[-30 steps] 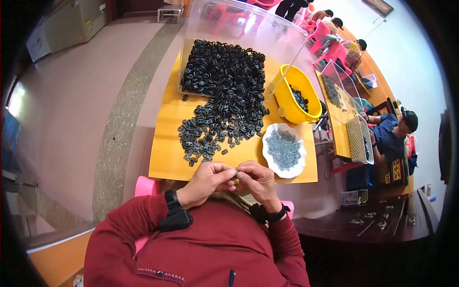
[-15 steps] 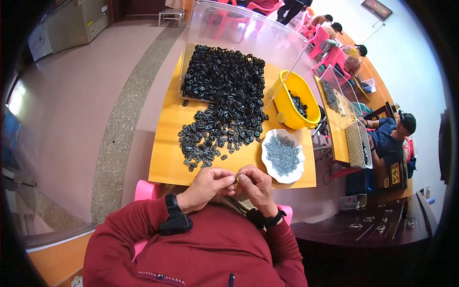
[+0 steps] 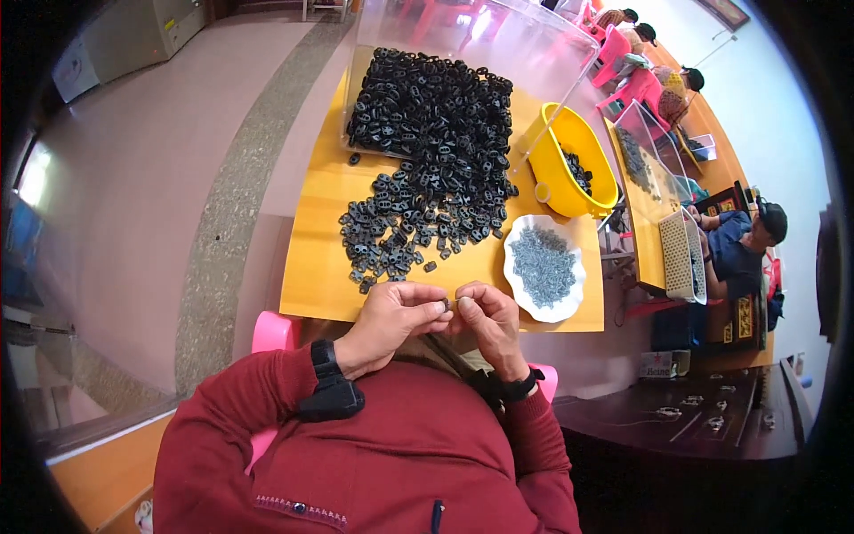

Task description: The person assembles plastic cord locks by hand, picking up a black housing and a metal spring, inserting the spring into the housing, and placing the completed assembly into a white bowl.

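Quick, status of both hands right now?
Left hand: closed, pinching a small dark piece.
Right hand: closed, fingertips pinched; anything held is too small to tell.

piece in left hand mostly hidden, clear bin cropped at top

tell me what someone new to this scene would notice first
Probably the big heap of small black parts, spilling from the clear bin across the wooden table. Next, the bright yellow tub to its right, with the wavy-edged white dish of small grey pieces nearer the person. At the table's near edge, the left hand and right hand nearly meet, fingertips pinched.
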